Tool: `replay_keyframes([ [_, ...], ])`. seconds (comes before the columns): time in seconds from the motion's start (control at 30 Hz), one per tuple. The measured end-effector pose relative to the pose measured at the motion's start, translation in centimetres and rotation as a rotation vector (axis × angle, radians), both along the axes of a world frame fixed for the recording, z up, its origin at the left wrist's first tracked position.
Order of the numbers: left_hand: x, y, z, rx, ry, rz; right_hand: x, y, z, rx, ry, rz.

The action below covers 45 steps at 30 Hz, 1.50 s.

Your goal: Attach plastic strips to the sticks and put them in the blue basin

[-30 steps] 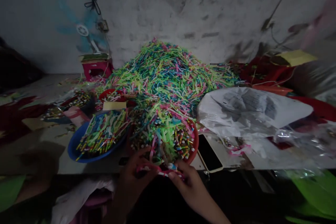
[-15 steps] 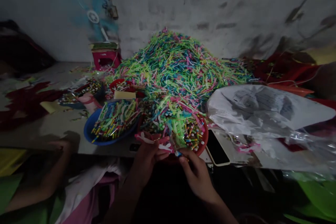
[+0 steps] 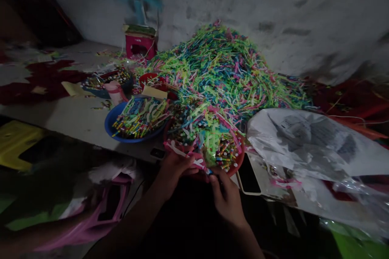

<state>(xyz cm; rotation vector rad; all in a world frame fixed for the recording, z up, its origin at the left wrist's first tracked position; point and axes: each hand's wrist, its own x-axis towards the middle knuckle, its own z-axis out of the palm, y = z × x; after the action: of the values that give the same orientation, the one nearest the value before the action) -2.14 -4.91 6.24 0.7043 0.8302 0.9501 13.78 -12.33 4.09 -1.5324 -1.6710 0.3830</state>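
Two bare hands meet at the near table edge. The left hand (image 3: 174, 166) pinches a pink strip (image 3: 185, 155) between thumb and fingers. At its 4 o'clock, the right hand (image 3: 226, 196) pinches the strip's lower end with pressed fingertips. The strip lies just in front of a red bowl (image 3: 237, 164) of colourful pieces. A blue bowl (image 3: 114, 128) sits at 10 o'clock, a phone (image 3: 248, 175) at 3 o'clock.
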Motion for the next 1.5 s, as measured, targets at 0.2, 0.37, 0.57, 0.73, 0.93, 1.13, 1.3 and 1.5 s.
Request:
replay_keyframes([
  [0.2, 0.2, 0.2, 0.0, -0.023, 0.043, -0.022, 0.2, -0.3, 0.0, -0.02, 0.038, 0.005],
  [0.37, -0.1, 0.2, -0.2, -0.012, 0.102, -0.058, 0.1, -0.3, 0.0, -0.078, -0.05, 0.03],
  [0.57, -0.5, 0.0, -0.1, -0.02, 0.132, -0.041, -0.6, -0.4, 0.2, -0.114, -0.092, 0.067],
  [0.73, -0.8, -0.1, -0.1, -0.042, 0.157, -0.028, -1.0, -0.2, 0.4, -0.13, -0.083, 0.087],
  [0.93, -0.9, -0.4, -0.5, -0.005, 0.139, -0.051, -1.0, 0.0, 0.3, -0.102, -0.159, 0.099],
  [1.13, -0.5, -0.5, -0.4, 0.078, 0.156, -0.052, -1.1, 0.0, 0.4, -0.255, 0.137, 0.183],
  [1.3, 0.1, -1.6, -0.3, 0.092, 0.17, -0.048, -1.0, -0.1, 0.9, -0.289, 0.389, 0.199],
  [1.5, 0.4, -2.5, -1.2, 0.086, 0.182, -0.039, -1.3, -0.7, 0.7, -0.186, 0.28, 0.114],
])
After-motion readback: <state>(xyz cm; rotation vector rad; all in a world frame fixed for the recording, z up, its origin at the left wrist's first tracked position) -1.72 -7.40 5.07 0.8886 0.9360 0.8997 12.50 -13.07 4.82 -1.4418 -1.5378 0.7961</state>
